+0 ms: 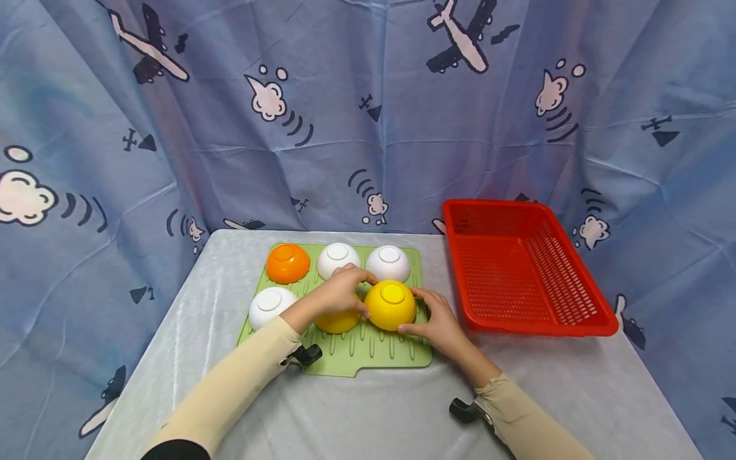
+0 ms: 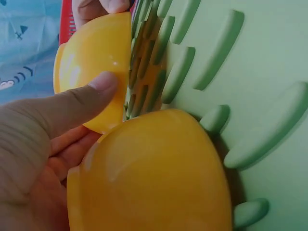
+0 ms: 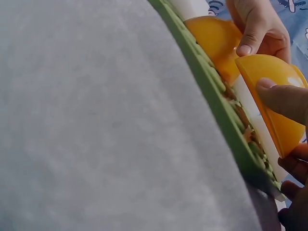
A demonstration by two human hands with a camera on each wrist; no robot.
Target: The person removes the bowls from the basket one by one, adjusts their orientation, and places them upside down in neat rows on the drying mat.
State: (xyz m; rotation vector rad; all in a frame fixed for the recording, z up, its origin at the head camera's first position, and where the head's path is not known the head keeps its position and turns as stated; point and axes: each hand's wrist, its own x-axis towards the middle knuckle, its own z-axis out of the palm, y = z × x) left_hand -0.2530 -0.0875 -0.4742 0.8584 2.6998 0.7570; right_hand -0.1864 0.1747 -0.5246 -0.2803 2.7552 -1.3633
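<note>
An upside-down yellow bowl (image 1: 391, 313) is at the front right of the green drying mat (image 1: 345, 365), held between both hands. My left hand (image 1: 336, 294) grips its left side, thumb (image 2: 91, 94) on the outer wall. From the right, my right hand (image 1: 439, 327) grips it with thumb and fingers near the rim. In the right wrist view, a gap shows between the bowl's rim and the mat. A second yellow bowl (image 2: 159, 173) sits upside down under my left hand, partly hidden by it in the head view.
Also upside down on the mat are an orange bowl (image 1: 287, 264), a white bowl (image 1: 273, 308) at front left, and two white bowls (image 1: 338, 259) along the back. A red plastic basket (image 1: 520, 322) stands right of the mat. Behind the table hangs a blue patterned curtain (image 1: 345, 96).
</note>
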